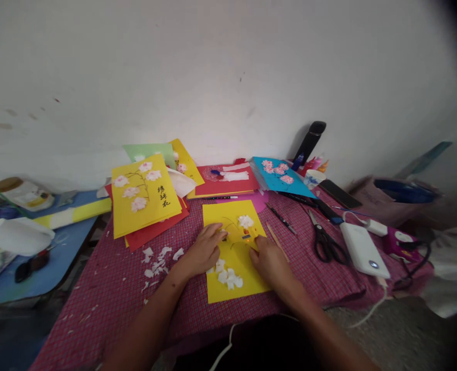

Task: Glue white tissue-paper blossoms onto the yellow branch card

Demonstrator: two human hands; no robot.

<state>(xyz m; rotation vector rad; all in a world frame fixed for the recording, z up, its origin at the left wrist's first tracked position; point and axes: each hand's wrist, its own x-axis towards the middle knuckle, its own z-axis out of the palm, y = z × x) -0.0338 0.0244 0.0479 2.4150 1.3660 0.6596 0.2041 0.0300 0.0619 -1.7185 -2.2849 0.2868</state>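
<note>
A yellow paper sheet (236, 285) lies on the checked cloth in front of me. A thin drawn branch and one white crumpled-paper flower (246, 221) are on its upper half. White paper scraps (229, 278) lie low on the sheet. My left hand (203, 251) rests over the sheet's left edge, fingers bent together, a small dark spot by the fingertips. My right hand (272, 262) is at the right edge, thumb and curled fingers pressed close above the paper. What either hand pinches, if anything, is too small to tell.
Finished flower cards (135, 206) are stacked at left, near loose paper bits (159, 263). A blue card (280, 175) leans at the back. Black scissors (325, 242), a pen (281, 218), a white power bank (363, 250) and a phone (340, 194) lie at right.
</note>
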